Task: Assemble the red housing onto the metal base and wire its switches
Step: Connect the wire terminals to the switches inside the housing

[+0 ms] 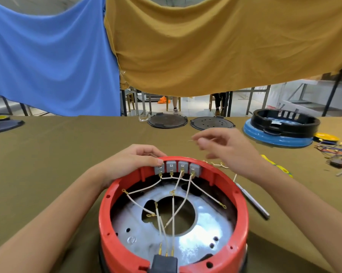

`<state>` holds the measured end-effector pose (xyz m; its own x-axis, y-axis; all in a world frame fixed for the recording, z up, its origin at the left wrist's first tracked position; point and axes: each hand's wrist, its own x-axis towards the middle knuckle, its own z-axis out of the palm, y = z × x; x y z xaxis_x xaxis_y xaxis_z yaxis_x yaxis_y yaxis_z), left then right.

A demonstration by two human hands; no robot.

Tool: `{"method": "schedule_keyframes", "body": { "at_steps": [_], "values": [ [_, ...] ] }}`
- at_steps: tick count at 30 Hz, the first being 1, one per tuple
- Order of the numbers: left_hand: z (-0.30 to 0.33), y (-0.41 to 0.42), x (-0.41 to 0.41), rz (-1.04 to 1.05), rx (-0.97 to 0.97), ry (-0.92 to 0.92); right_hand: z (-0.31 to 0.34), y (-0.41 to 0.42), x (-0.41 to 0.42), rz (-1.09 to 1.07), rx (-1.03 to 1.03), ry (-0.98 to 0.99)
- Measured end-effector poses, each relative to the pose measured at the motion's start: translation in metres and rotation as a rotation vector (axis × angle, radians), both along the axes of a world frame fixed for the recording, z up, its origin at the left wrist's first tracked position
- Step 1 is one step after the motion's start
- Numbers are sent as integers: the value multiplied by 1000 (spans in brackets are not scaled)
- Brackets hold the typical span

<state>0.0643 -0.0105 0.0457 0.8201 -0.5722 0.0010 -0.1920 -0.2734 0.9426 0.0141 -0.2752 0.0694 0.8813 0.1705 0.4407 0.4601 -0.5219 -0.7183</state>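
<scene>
While your left hand (135, 161) curls over the far rim of the red housing (239, 209), thumb inside and fingers draped outside next to the leftmost switch, it is there to keep the ring from turning or tipping as you push connectors home. The housing already sits on the metal base (144, 231), right in front of you on the tabletop (67, 150), so the seating step looks done and the wiring is what remains.

Your right hand (228, 149) hovers above and beyond the rim, fingertips pinched on something thin and pale, probably the tip of a lead; it is blurred, so what it is cannot be told for sure. It sits over the row of four grey switches (178, 168), which suggests you are bringing the next lead to a tab.

White wires (179, 205) already run from the lower tabs of the switches down across the base, some gathering at the black plug block (164, 262) at the near edge, others ending in loose ring terminals. More spare leads (218, 164) lie just beyond the rim, under your right hand, and a slim tool (252, 201) rests beside the housing on the right, both kept within easy reach.
</scene>
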Motion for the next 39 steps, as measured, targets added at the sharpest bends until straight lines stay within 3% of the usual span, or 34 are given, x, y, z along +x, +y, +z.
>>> {"method": "schedule_keyframes", "body": {
  "at_steps": [2,3,9,16,21,23,25,28,36,39],
  "values": [
    [0,2,2,43,-6,10,-2,-17,10,-178,263,79],
    [-1,3,2,62,-13,21,-4,-27,14,-264,298,115],
    [-4,0,4,80,-70,117,-25,-56,33,-482,-272,302],
    [-7,0,7,87,-90,139,-39,-32,27,-180,-505,271],
    [-6,0,7,76,-70,131,-48,-21,34,-245,-651,227],
    [-6,-1,6,81,-64,118,-47,-26,36,-325,-531,198],
    [-6,-1,6,90,-66,105,-47,-33,37,-383,-283,161],
    [-6,-4,5,116,-71,70,-47,-37,36,-341,0,150],
    [-6,-10,0,150,21,-65,-25,-25,26,58,788,359],
    [-3,-12,-3,164,117,-216,-11,-18,17,202,960,413]
  ]
}}
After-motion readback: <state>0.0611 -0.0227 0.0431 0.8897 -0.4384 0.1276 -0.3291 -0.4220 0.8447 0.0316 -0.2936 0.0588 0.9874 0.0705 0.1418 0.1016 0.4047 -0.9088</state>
